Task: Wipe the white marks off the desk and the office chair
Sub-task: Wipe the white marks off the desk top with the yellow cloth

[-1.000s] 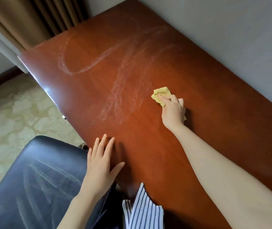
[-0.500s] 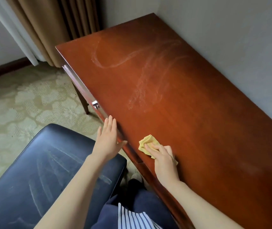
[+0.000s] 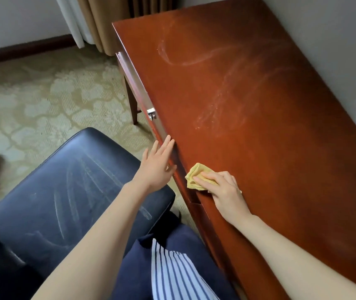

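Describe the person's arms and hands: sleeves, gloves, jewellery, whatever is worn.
The left forearm and right forearm are bare as far as the frame shows, with no sleeves reaching them. The left hand and right hand wear no gloves, and no ring, watch or bracelet shows. Between the arms is a navy garment with a blue-and-white striped panel.

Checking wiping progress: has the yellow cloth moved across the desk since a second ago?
Yes. The yellow cloth has slid from beside the white marks to the front edge of the desk.
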`<state>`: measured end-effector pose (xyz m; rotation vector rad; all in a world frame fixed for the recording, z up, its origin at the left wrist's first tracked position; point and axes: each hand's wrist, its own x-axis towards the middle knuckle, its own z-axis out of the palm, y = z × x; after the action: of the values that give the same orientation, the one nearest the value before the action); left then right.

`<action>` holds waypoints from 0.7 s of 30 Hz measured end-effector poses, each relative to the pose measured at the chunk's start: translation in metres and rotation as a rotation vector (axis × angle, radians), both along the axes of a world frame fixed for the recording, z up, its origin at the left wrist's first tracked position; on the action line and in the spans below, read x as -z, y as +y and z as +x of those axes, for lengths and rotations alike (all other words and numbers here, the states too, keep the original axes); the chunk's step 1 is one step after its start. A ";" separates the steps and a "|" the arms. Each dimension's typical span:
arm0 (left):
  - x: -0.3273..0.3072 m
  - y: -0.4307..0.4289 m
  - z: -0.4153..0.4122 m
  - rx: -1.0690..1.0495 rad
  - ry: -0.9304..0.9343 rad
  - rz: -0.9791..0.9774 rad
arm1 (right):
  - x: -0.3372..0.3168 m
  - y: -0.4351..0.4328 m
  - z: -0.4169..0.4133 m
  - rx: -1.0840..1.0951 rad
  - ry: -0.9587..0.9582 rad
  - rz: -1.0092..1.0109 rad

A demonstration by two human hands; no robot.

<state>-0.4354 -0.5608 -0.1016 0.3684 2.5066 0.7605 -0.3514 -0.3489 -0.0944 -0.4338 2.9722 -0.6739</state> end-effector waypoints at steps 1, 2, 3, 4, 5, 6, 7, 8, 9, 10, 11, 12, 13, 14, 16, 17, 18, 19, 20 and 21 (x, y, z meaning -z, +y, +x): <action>0.000 -0.001 0.003 -0.049 -0.001 0.017 | -0.001 0.000 -0.016 -0.058 -0.001 -0.005; -0.001 -0.003 0.006 -0.097 -0.003 0.030 | -0.001 -0.002 -0.034 -0.116 0.004 -0.004; -0.001 -0.004 0.008 -0.141 -0.004 0.038 | -0.002 -0.003 -0.053 -0.170 0.005 0.001; -0.002 -0.006 0.011 -0.185 -0.007 0.041 | -0.003 -0.007 -0.073 -0.217 -0.004 0.002; -0.004 -0.008 0.014 -0.221 -0.012 0.045 | -0.003 -0.011 -0.091 -0.252 -0.018 0.001; -0.005 -0.010 0.016 -0.248 -0.019 0.051 | -0.004 -0.017 -0.108 -0.275 -0.028 0.000; -0.007 -0.011 0.019 -0.268 -0.029 0.056 | -0.004 -0.023 -0.124 -0.293 -0.033 0.001; -0.008 -0.012 0.021 -0.285 -0.039 0.056 | -0.004 -0.029 -0.140 -0.308 -0.036 0.004; -0.008 -0.013 0.022 -0.298 -0.049 0.053 | -0.003 -0.036 -0.154 -0.314 -0.037 0.012; -0.009 -0.013 0.023 -0.311 -0.059 0.048 | -0.002 -0.044 -0.169 -0.319 -0.034 0.021; -0.010 -0.013 0.023 -0.315 -0.069 0.049 | -0.001 -0.050 -0.181 -0.313 -0.029 0.038; -0.011 -0.013 0.024 -0.315 -0.073 0.052 | -0.001 -0.057 -0.190 -0.300 -0.025 0.050; -0.012 -0.013 0.024 -0.317 -0.076 0.053 | 0.001 -0.063 -0.197 -0.281 -0.020 0.052; -0.013 -0.012 0.024 -0.320 -0.076 0.056 | 0.002 -0.067 -0.200 -0.255 -0.015 0.044; -0.016 -0.013 0.026 -0.316 -0.079 0.057 | 0.006 -0.073 -0.194 -0.180 -0.011 -0.002; -0.017 -0.014 0.027 -0.307 -0.081 0.054 | 0.007 -0.074 -0.186 -0.146 -0.007 -0.026; -0.018 -0.016 0.027 -0.293 -0.079 0.046 | 0.007 -0.072 -0.177 -0.117 0.003 -0.044; -0.019 -0.017 0.027 -0.277 -0.076 0.037 | 0.007 -0.070 -0.167 -0.099 0.014 -0.059; -0.020 -0.017 0.026 -0.260 -0.071 0.032 | 0.006 -0.065 -0.157 -0.088 0.020 -0.067; -0.023 -0.017 0.023 -0.236 -0.062 0.031 | 0.006 -0.059 -0.145 -0.071 0.017 -0.072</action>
<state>-0.4119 -0.5782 -0.0788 0.0574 2.5096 0.8884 -0.4969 -0.4081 -0.1002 -0.5494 2.9394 -0.7761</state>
